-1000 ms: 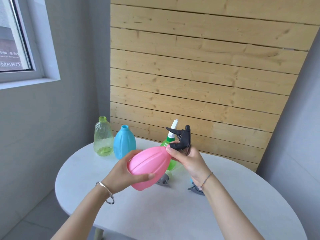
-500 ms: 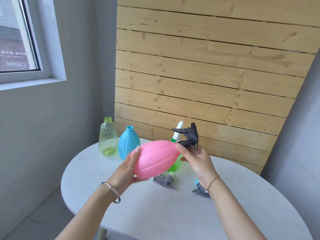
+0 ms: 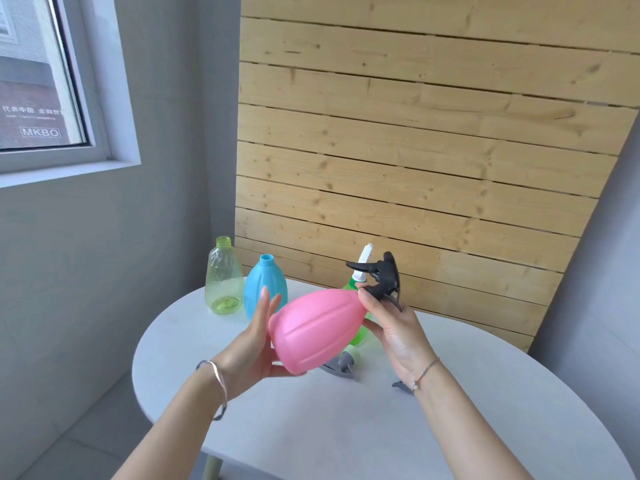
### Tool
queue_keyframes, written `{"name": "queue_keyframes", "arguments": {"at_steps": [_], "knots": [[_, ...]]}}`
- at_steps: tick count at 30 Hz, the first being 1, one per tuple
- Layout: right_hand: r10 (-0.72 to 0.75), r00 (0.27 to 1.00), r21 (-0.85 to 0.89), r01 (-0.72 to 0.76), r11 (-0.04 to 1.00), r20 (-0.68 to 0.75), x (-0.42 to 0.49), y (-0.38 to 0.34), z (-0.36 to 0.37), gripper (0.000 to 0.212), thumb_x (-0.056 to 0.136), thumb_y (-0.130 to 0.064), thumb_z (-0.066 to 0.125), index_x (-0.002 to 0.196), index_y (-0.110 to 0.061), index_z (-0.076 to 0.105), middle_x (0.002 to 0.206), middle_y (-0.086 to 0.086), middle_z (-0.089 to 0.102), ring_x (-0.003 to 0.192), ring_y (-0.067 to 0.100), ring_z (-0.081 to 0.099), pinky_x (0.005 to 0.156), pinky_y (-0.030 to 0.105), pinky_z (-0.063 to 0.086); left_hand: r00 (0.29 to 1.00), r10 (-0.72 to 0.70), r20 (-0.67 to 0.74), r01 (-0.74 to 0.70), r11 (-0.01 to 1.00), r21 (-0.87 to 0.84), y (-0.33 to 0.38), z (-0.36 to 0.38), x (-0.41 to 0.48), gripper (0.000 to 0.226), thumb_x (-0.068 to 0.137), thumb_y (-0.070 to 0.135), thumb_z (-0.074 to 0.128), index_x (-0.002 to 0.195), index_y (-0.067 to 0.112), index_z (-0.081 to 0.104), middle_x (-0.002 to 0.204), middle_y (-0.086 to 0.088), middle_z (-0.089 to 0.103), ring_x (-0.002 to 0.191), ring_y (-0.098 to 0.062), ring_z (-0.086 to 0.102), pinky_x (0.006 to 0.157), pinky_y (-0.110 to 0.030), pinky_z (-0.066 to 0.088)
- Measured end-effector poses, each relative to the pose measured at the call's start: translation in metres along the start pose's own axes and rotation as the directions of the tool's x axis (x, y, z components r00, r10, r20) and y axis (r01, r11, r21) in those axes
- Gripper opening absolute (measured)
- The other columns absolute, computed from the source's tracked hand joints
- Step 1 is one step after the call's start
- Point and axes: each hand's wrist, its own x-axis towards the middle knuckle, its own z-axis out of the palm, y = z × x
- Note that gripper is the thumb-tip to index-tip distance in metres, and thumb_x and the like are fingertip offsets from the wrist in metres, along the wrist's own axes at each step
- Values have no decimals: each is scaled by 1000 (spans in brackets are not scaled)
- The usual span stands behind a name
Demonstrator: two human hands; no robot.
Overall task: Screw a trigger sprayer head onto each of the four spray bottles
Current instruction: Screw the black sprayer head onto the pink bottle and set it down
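Observation:
A pink bottle (image 3: 317, 327) lies tilted in the air above the table, neck to the upper right. My left hand (image 3: 254, 344) cups its base with the fingers spread upward. My right hand (image 3: 391, 327) pinches the neck where a black trigger sprayer (image 3: 379, 275) sits on it. Behind the pink bottle stands a green bottle (image 3: 358, 336) with a white sprayer (image 3: 363, 258) on it. A clear yellow-green bottle (image 3: 223, 277) and a blue bottle (image 3: 265, 289) stand capless at the back left. One grey sprayer head (image 3: 341, 365) lies on the table; another (image 3: 401, 385) peeks out under my right wrist.
The round white table (image 3: 346, 427) stands against a wooden slat wall (image 3: 415, 150). A grey wall with a window (image 3: 38, 81) is on the left, and the floor shows below the table's left edge.
The pink bottle has turned further onto its side and lifted slightly. My left hand's fingers have opened out from around its body to its base.

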Motion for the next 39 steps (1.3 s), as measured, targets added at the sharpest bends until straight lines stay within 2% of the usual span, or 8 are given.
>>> {"name": "queue_keyframes", "arguments": {"at_steps": [6,10,16,18,21,24,34,39], "knots": [[13,1000,53,-11,999,-27,2,-1,-3,27,83,-19,65,109,-12,69,111,3,69,101,11,61,87,29,50,968,217,-129,-195,967,167,-15,-6,10,136,42,62,83,149,35,3,147,9,34,124,-2,47,97,-27,47],[11,999,65,-9,998,-33,2,3,-1,28,82,-18,66,108,-9,69,105,3,69,96,12,61,91,29,48,995,17,-101,-12,999,53,-11,7,5,75,58,81,47,124,46,48,126,8,61,103,-14,68,80,-37,58],[21,999,128,-15,992,-45,3,0,-4,32,83,-20,65,112,-7,66,121,9,66,106,16,59,89,28,50,962,223,-159,-207,972,113,-18,7,11,126,45,56,83,147,36,14,141,8,41,116,0,50,82,-20,50],[18,999,96,-13,995,-47,2,2,-1,35,83,-19,65,115,-4,65,125,13,64,104,16,60,92,29,48,992,72,-104,-74,997,-18,-14,11,10,100,53,78,65,139,36,35,135,5,52,113,-13,60,88,-34,54],[20,999,104,-14,994,-50,2,2,2,32,83,-18,64,113,-6,66,122,11,66,105,17,59,93,29,48,989,78,-128,-82,996,-28,-19,10,12,70,67,65,62,128,32,50,127,-4,62,107,-22,66,80,-38,58],[8,996,164,7,986,-87,4,-2,-2,21,84,-17,64,104,-13,68,114,3,65,111,16,57,95,30,46,958,230,-171,-224,973,56,-17,7,12,73,64,41,81,130,31,50,124,1,65,109,-15,65,79,-24,56],[-127,978,51,120,991,166,-3,-12,10,43,78,-24,61,119,-10,60,122,4,67,117,10,59,102,31,43,981,-47,-189,2,973,-229,-5,12,7,67,56,66,66,112,30,58,97,-7,72,81,-27,73,58,-36,60],[-245,966,35,243,969,86,-1,-14,32,31,76,-22,64,101,-6,66,108,6,70,107,10,64,105,32,42,967,56,-247,-120,961,-251,-1,5,7,65,60,66,69,113,30,61,97,-6,71,78,-25,71,56,-31,59]]}}
